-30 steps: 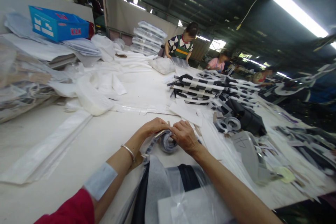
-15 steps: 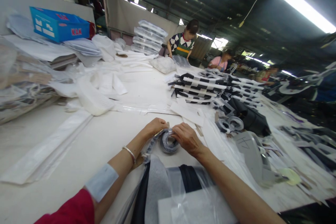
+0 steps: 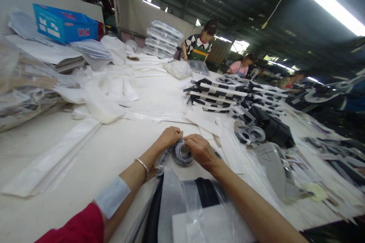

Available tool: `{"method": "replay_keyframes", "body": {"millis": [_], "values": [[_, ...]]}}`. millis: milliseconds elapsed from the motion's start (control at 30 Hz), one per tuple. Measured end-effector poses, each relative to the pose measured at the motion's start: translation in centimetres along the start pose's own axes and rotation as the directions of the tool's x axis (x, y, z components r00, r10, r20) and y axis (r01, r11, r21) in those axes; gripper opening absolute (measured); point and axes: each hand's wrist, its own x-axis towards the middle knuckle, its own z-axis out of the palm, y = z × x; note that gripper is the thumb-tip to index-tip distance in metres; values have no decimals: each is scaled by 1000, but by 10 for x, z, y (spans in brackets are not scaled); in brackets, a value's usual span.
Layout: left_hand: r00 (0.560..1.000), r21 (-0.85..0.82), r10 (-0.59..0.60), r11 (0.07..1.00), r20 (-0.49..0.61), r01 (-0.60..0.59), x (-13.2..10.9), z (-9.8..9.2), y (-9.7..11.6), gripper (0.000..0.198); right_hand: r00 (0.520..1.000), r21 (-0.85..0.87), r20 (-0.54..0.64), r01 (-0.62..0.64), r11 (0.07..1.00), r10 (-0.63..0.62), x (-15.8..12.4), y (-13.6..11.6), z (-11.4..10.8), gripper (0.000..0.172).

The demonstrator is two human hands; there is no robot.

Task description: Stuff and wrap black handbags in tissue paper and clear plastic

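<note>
A coiled strap in clear wrapping (image 3: 182, 156) lies on the white table, between and just below my two hands. My left hand (image 3: 171, 136) is closed at the coil's upper left, with a small brown piece at its fingertips. The fingers of my right hand (image 3: 201, 151) are pressed together on the coil's upper right edge. A wrapped length of strap runs down from the coil past my left wrist. Nearer to me lies a dark and grey item in clear plastic (image 3: 207, 193), with a white sheet (image 3: 211, 224) over its lower part.
Stacked black-and-white wrapped bundles (image 3: 219, 95) stand at the back right, near a black bag (image 3: 270, 127) and more coils (image 3: 256, 133). Plastic bags and a blue box (image 3: 65, 24) are at the left. A tape dispenser (image 3: 275, 169) is right. People work beyond.
My right hand has shifted slightly left along the coil's top. More of a dark strap end shows behind it. My left hand stays almost in place.
</note>
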Motion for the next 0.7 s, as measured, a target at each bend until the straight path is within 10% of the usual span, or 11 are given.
{"method": "replay_keyframes", "body": {"millis": [267,700], "values": [[999,38,32,999,12,-33,1,2,-3,8,977,70,128,-182,981,173,9,16,6,15],[990,-68,37,997,136,-28,-2,0,-2,16,998,-91,58,9,996,-4,-4,1,6,21]]}}
